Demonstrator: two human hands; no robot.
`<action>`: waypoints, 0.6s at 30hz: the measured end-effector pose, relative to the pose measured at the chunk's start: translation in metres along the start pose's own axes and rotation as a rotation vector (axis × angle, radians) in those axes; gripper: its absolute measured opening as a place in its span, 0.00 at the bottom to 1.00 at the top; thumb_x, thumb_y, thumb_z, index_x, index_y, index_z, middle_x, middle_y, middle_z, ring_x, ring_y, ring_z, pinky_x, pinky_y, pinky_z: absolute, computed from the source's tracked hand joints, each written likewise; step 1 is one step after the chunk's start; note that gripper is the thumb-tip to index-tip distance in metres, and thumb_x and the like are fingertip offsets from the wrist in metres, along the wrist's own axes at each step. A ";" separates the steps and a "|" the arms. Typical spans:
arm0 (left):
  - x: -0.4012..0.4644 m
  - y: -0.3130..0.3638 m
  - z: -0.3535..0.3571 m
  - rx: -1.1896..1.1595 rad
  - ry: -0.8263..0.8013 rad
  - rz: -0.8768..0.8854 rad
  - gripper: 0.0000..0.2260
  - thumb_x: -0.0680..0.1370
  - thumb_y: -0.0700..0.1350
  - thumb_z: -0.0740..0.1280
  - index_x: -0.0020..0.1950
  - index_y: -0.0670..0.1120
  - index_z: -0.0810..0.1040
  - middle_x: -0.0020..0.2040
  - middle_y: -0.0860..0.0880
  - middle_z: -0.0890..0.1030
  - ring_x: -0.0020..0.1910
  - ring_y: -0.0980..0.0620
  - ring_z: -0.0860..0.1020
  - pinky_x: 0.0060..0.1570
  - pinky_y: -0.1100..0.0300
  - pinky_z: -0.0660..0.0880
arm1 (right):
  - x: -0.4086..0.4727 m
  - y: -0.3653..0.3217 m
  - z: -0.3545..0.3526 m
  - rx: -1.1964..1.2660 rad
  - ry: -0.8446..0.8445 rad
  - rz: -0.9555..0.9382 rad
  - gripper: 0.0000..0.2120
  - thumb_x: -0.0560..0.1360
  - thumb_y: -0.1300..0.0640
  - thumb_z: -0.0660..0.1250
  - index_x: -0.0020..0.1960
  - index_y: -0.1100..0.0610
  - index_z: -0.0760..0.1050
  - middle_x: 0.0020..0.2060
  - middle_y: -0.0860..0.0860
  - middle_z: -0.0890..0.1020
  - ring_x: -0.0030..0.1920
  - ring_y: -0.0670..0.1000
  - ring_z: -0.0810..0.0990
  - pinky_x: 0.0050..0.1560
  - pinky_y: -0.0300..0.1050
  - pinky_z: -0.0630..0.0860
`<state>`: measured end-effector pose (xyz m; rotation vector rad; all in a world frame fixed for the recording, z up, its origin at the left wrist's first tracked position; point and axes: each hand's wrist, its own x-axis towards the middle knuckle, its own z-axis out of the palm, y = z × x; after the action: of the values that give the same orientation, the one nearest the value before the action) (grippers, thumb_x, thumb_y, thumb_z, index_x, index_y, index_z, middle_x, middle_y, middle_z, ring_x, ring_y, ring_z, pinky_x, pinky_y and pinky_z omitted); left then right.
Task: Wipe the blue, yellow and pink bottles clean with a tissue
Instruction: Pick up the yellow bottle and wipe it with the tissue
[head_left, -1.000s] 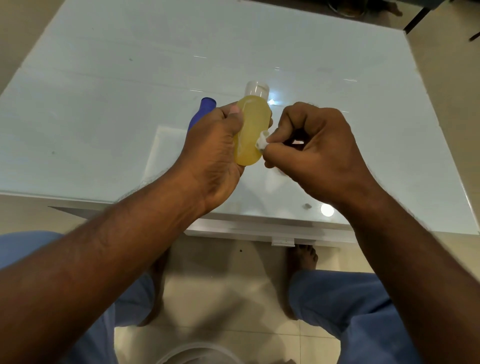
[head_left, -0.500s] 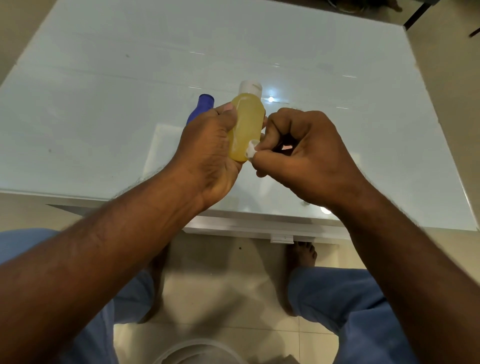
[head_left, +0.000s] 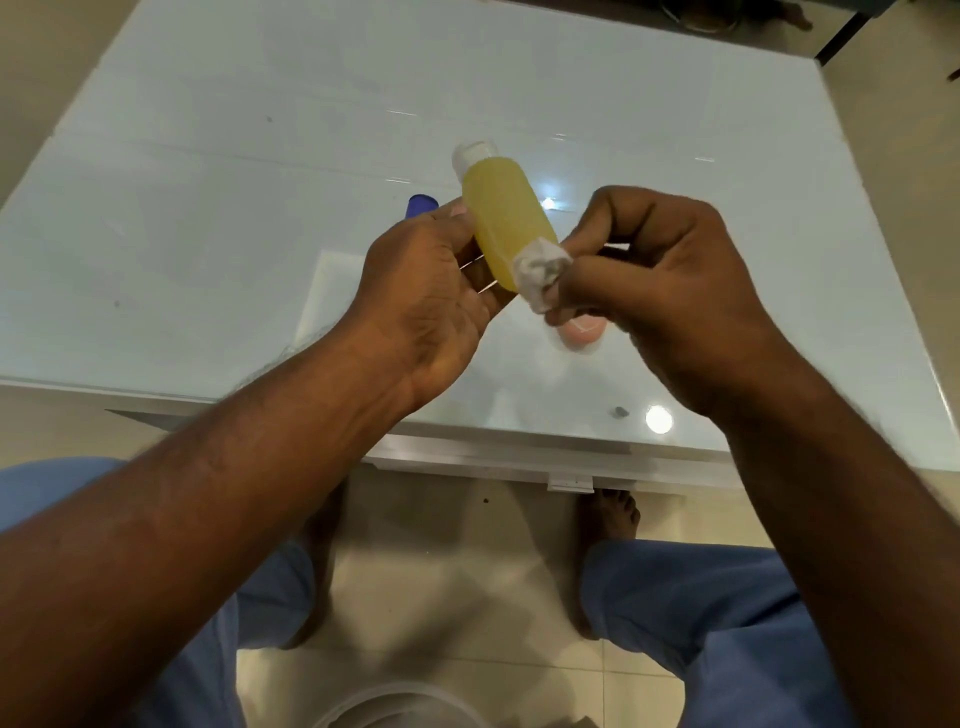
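Above the near half of the surface (head_left: 208, 218) I hold the yellow bottle (head_left: 506, 223) tilted, its white cap pointing away from me. My left hand (head_left: 423, 301) is curled round the bottle's left side, gripping it. My right hand (head_left: 670, 291) has its fingers bunched, pinching a small crumpled tissue (head_left: 540, 270) against the bottle's lower end.

Just left of the yellow bottle, the blue bottle (head_left: 418, 205) peeks out behind my left hand, lying on the surface. Below and right of the yellow bottle, a bit of the pink bottle (head_left: 584, 332) shows under my right hand.

I judge the yellow one is mid-wipe (the tissue already looks a little grey). Whether the blue or pink bottles are done, I cannot tell.
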<state>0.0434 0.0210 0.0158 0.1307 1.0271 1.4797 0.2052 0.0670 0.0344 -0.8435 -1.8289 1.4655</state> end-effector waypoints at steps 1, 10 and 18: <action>-0.001 0.000 0.000 -0.010 -0.009 -0.004 0.15 0.87 0.37 0.57 0.73 0.35 0.71 0.67 0.33 0.80 0.63 0.37 0.83 0.54 0.45 0.85 | 0.001 0.002 -0.002 -0.011 0.039 0.006 0.08 0.70 0.63 0.76 0.37 0.54 0.80 0.33 0.50 0.87 0.35 0.51 0.87 0.41 0.43 0.83; 0.003 -0.001 0.001 0.087 -0.015 0.061 0.10 0.86 0.38 0.58 0.63 0.40 0.76 0.63 0.36 0.83 0.55 0.42 0.85 0.60 0.45 0.82 | 0.003 0.011 -0.003 -0.148 0.233 0.049 0.04 0.76 0.59 0.75 0.45 0.59 0.83 0.37 0.50 0.85 0.37 0.49 0.86 0.43 0.42 0.84; 0.002 -0.003 0.000 0.142 -0.027 0.042 0.11 0.85 0.43 0.62 0.65 0.39 0.76 0.62 0.38 0.82 0.53 0.44 0.83 0.52 0.51 0.84 | 0.002 0.016 0.002 -0.303 0.348 -0.006 0.06 0.79 0.57 0.76 0.52 0.59 0.85 0.45 0.53 0.88 0.46 0.58 0.88 0.52 0.61 0.87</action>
<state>0.0448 0.0225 0.0128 0.2740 1.1133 1.4393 0.2033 0.0702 0.0186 -1.1572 -1.8010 0.9737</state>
